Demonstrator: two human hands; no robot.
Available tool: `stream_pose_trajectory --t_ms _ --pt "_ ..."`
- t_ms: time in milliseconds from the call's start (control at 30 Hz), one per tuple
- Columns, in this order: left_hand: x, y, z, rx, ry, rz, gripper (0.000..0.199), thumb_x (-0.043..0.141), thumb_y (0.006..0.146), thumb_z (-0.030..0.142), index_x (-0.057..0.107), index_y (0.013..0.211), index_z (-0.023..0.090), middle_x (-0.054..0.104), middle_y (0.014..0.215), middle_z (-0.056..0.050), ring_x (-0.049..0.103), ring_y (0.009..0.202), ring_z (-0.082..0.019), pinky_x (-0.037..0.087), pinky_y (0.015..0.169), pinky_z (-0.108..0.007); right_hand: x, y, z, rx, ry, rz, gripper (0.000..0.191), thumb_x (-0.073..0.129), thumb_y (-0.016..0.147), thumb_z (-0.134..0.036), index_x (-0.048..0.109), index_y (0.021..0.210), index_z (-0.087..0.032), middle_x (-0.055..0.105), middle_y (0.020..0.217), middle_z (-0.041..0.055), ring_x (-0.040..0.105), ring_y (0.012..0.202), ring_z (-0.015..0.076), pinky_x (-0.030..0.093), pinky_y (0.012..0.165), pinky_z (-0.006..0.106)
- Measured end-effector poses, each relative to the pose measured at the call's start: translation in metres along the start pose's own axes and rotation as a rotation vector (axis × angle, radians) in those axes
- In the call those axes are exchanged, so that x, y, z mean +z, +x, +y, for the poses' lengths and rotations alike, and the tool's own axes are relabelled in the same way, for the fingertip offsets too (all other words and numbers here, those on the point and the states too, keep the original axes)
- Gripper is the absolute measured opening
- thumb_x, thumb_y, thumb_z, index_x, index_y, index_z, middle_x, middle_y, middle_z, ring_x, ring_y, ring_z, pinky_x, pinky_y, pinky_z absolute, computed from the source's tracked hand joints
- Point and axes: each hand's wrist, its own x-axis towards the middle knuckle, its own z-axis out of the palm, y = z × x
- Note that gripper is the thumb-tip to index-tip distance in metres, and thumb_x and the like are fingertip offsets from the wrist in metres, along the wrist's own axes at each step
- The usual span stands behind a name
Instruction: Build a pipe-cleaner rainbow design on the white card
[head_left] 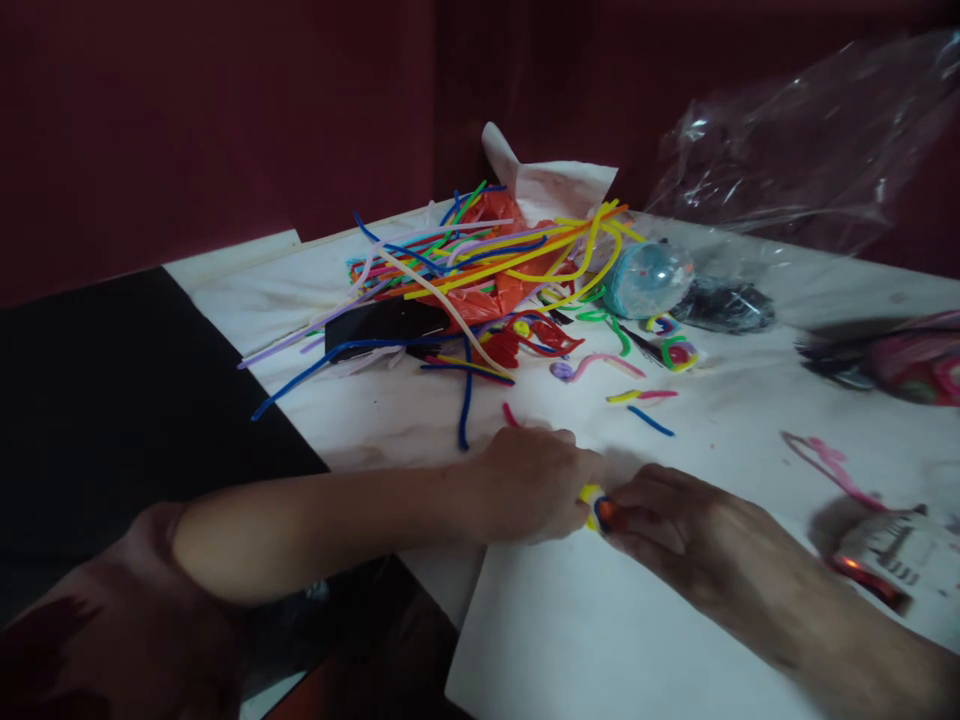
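My left hand (525, 485) reaches in from the left, its fingers closed on the yellow edge of a small coiled pipe-cleaner piece (591, 506). From the lower right, my right hand (675, 530) pinches the blue-and-orange side of that piece. The two hands meet just above a white sheet of paper (585, 630). Part of the coil is hidden behind my fingers, and it is slightly blurred. Just beyond the hands lie a short blue pipe cleaner (651, 420) and a yellow-and-pink one (642, 396).
A heap of coloured pipe cleaners (480, 260) covers the back of the white table, with an orange plastic bag (487, 300) among them. Right of it are a clear ball (651, 278) and a crumpled black packet (724, 305). A printed packet (885, 555) lies beside my right forearm.
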Motion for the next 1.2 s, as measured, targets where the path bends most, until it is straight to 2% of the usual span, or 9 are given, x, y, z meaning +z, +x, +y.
stream_pose_trajectory --t_ms 500,800,1000,1200 --pt "0.001 0.001 -0.003 0.039 -0.060 0.024 0.023 0.047 0.071 0.021 0.060 0.091 0.023 0.059 0.082 -0.001 0.055 0.082 -0.017 0.041 0.061 -0.025 0.000 0.002 -0.002 -0.021 0.029 0.004 0.028 0.035 0.084 -0.024 0.062 0.084 -0.020 0.054 0.082 0.0050 0.053 0.071 0.0168 0.043 0.060 0.027" --pt "-0.003 0.000 -0.002 0.012 -0.078 -0.017 0.025 0.048 0.069 0.020 0.060 0.091 0.024 0.059 0.082 -0.001 0.055 0.083 -0.017 0.040 0.059 -0.025 0.001 0.005 -0.008 0.105 -0.013 -0.005 0.021 0.042 0.082 -0.033 0.060 0.080 -0.022 0.055 0.078 0.0017 0.054 0.070 0.0185 0.041 0.058 0.028" --pt "-0.001 0.001 -0.004 0.023 -0.097 -0.010 0.026 0.047 0.070 0.020 0.060 0.092 0.024 0.059 0.081 -0.001 0.055 0.084 -0.017 0.041 0.062 -0.026 0.003 0.007 -0.011 0.164 -0.062 0.010 0.014 0.047 0.078 -0.031 0.058 0.076 -0.022 0.056 0.071 0.0009 0.055 0.064 0.0185 0.037 0.047 0.024" --pt "-0.002 0.001 -0.003 0.021 -0.106 -0.014 0.023 0.047 0.070 0.023 0.060 0.089 0.023 0.059 0.081 -0.001 0.055 0.082 -0.018 0.041 0.061 -0.026 -0.002 0.015 -0.022 0.319 -0.169 -0.120 0.009 0.050 0.078 -0.026 0.058 0.080 -0.022 0.057 0.076 0.0016 0.055 0.062 0.0198 0.036 0.047 0.025"
